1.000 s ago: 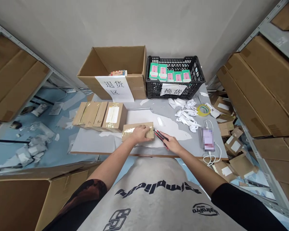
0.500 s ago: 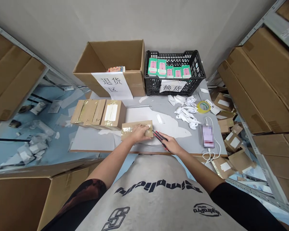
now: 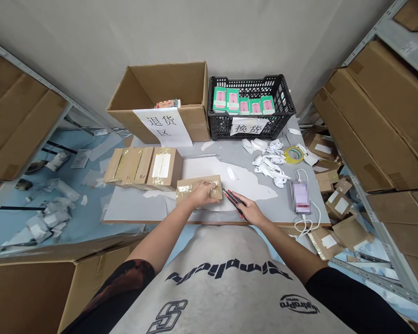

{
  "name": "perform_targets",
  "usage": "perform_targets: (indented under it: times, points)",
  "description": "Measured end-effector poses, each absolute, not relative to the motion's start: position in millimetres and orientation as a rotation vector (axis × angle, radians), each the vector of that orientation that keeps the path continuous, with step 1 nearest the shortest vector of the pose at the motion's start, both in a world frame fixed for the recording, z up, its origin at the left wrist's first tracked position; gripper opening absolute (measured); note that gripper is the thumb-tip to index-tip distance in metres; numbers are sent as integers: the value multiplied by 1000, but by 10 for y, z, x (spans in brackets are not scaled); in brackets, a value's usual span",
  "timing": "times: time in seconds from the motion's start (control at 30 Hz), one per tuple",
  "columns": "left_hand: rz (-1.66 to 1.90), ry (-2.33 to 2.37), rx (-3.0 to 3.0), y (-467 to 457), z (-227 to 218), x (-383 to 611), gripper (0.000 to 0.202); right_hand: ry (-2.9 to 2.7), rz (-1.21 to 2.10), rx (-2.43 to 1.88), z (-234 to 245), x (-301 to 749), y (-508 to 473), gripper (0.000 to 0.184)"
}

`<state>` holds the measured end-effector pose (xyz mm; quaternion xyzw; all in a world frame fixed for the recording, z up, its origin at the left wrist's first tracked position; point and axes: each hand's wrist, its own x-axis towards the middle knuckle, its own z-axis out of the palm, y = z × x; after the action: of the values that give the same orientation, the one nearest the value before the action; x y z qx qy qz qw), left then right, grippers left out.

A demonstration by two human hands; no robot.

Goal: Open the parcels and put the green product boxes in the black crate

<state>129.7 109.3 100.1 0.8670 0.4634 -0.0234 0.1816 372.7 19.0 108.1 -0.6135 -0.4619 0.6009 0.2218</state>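
Observation:
A small taped cardboard box point(image 3: 185, 186) lies near the front edge of the table. My left hand point(image 3: 204, 194) rests over its right half, fingers bent across the top and gripping it. In my right hand point(image 3: 249, 208) is a red and black utility knife point(image 3: 234, 200), its tip pointing up and left at the box's right end. Whether the blade touches the cardboard I cannot tell. Left of this box stands a row of taped cardboard boxes point(image 3: 164, 168); the closest one bears a white label.
Behind stand an open carton point(image 3: 198, 125) with a paper sign and a black crate point(image 3: 214, 125) holding green-and-pink boxes point(image 3: 233, 98). To the right are crumpled paper point(image 3: 270, 167), a tape roll point(image 3: 294, 155) and a phone point(image 3: 300, 197) with a white cable.
The view has shifted slightly. Both hands, the box and the knife keep almost the same places, with the knife tip still by the box's right end.

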Motion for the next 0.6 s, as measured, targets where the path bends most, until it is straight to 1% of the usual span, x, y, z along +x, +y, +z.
perform_targets:
  times: [0.3,0.43,0.6]
  points:
    - [-34,1294,2462,1130,1016,1306,56,-1402,1547,-1738,1075,3645,275,59]
    - [30,1280,2438,1150,982,1297,56,-1402,1518,-1735,1041,3605,278,59]
    - [62,1284,2437,1151,987,1274,59,-1277,1574,-1699,1056,3660,219,59]
